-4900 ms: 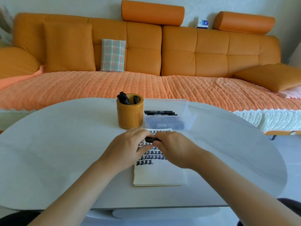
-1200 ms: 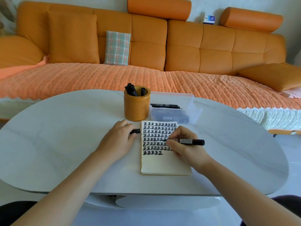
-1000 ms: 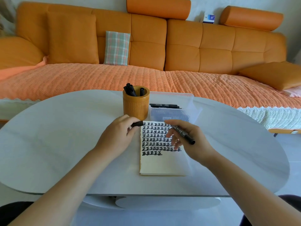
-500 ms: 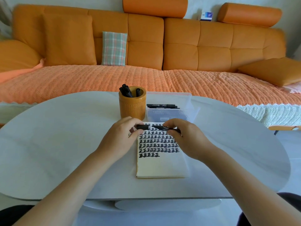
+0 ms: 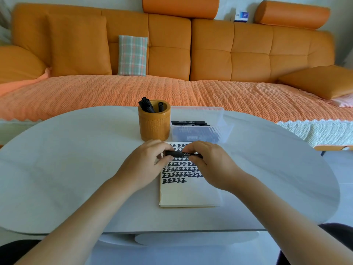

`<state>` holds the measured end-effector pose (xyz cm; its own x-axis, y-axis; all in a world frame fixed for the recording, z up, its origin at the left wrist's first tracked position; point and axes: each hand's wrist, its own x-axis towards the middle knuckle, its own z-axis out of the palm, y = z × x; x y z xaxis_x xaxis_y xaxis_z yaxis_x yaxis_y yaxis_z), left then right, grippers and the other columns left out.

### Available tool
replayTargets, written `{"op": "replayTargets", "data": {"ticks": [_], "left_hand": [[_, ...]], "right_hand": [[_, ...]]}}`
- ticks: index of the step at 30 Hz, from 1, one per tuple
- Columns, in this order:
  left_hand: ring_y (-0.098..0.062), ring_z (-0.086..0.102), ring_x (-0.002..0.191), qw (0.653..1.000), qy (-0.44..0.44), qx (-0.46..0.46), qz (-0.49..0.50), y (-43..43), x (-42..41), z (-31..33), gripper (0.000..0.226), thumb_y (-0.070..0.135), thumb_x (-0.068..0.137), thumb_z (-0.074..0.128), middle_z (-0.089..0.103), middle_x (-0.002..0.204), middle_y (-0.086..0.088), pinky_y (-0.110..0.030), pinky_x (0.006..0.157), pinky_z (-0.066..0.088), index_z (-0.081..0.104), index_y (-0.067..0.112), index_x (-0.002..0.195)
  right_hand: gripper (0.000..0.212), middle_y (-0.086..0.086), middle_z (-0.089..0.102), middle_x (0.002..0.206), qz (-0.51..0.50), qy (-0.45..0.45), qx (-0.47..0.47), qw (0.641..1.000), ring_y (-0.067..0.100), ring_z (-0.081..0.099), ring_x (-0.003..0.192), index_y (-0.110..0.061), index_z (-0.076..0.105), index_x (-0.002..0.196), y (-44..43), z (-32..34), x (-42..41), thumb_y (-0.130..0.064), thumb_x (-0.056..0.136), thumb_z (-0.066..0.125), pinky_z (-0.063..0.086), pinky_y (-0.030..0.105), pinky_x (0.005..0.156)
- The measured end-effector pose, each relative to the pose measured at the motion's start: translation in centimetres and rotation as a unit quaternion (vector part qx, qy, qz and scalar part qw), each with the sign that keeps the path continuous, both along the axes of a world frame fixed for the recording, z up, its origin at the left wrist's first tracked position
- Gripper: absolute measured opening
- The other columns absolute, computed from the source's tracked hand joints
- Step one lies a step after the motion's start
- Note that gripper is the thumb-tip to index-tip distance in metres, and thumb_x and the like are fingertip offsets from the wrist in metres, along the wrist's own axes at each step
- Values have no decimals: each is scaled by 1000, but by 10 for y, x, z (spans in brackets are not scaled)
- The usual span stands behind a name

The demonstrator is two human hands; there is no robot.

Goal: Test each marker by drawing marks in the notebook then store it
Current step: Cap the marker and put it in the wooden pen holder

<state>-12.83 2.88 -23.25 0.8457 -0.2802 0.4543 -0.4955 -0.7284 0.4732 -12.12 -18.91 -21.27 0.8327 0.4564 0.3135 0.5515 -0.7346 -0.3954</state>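
A black marker (image 5: 181, 154) lies level between both hands, just above the open notebook (image 5: 189, 194). My left hand (image 5: 145, 165) pinches its left end, where the cap sits. My right hand (image 5: 212, 165) grips the barrel on the right. The notebook's cream page carries rows of black marks in its upper half. Behind it stand an orange pen cup (image 5: 154, 123) with three black markers upright in it and a clear plastic box (image 5: 198, 129) holding several black markers lying flat.
The white oval table (image 5: 76, 159) carries everything. An orange sofa (image 5: 172, 54) with a plaid cushion (image 5: 132, 55) runs along the far side. Dark seat edges show at the bottom corners.
My right hand stopped writing and lifted the marker off the page. Both hands came together over the notebook, and the cap held in my left hand now sits against the marker's end.
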Motion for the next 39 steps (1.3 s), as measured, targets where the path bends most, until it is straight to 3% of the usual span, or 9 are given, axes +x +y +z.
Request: {"op": "replayTargets", "data": {"ticks": [5, 10, 13, 17, 22, 26, 31, 35, 39], "left_hand": [[-6, 56, 81, 997, 40, -39, -44, -8, -5, 4, 8, 29, 92, 62, 60, 82, 15, -26, 64, 46, 68, 25, 93], [-10, 57, 78, 989, 78, -89, -89, -13, -6, 14, 19, 25, 97, 55, 62, 75, 11, -20, 62, 42, 67, 26, 81], [-3, 58, 84, 993, 42, -101, -33, -7, 5, 13, 16, 24, 96, 54, 64, 85, 17, -12, 66, 40, 68, 26, 91], [-8, 55, 85, 985, -37, -116, 124, 13, 37, 0, 15, 17, 90, 59, 57, 95, 7, -25, 73, 50, 60, 20, 105], [-22, 48, 113, 952, -11, -213, 218, 25, 68, -7, 52, 29, 83, 70, 45, 124, -6, -33, 88, 46, 44, 14, 126], [-21, 41, 129, 943, 72, -262, 193, 29, 89, -4, 85, 45, 76, 75, 32, 146, -4, -44, 100, 44, 30, 19, 144], [-18, 51, 118, 933, 124, -320, 111, 38, 101, -3, 76, 40, 73, 82, 48, 134, 5, -34, 89, 48, 40, 27, 135], [-12, 51, 114, 936, 132, -308, 108, 46, 104, -2, 73, 41, 73, 81, 49, 128, 11, -31, 89, 45, 40, 30, 133], [-15, 50, 123, 934, 164, -308, 79, 54, 106, -3, 76, 49, 72, 78, 52, 134, 12, -41, 101, 45, 40, 35, 137]], "right_hand": [[35, -8, 61, 97, 25, -35, -72, 996, 16, 53, 89, -25, 62, 115, 3, -5, -1, -25, 94, 34, 42, 35, 80], [52, -7, 54, 66, -19, -52, -103, 993, 14, 48, 67, -23, 52, 69, 11, -1, -1, -69, 82, 32, 40, 34, 67], [64, -4, 47, 51, -52, -51, -117, 990, 14, 45, 53, -20, 41, 55, 13, 2, 2, -80, 75, 34, 28, 30, 52], [61, -2, 47, 48, -96, 4, -69, 993, 15, 44, 51, -13, 43, 55, 15, 2, 4, -72, 71, 39, 31, 30, 49], [46, -5, 29, 48, -96, 78, 70, 990, 10, 28, 48, -16, 31, 56, 20, 10, 22, -52, 80, 46, 28, 32, 53], [43, -12, 39, 55, -58, 123, 241, 961, 9, 37, 54, -15, 51, 67, 31, 30, 49, -49, 94, 55, 33, 32, 58], [20, 1, 52, 73, -48, 128, 342, 930, 16, 51, 64, -16, 63, 107, 62, 67, 87, -18, 105, 42, 51, 36, 58], [15, 5, 58, 91, -62, 100, 428, 896, 21, 63, 85, -26, 61, 102, 85, 91, 119, -13, 101, 52, 61, 43, 80], [15, 6, 66, 103, -70, 65, 406, 909, 18, 69, 93, -27, 62, 106, 101, 96, 142, -15, 99, 57, 59, 31, 81]]}}
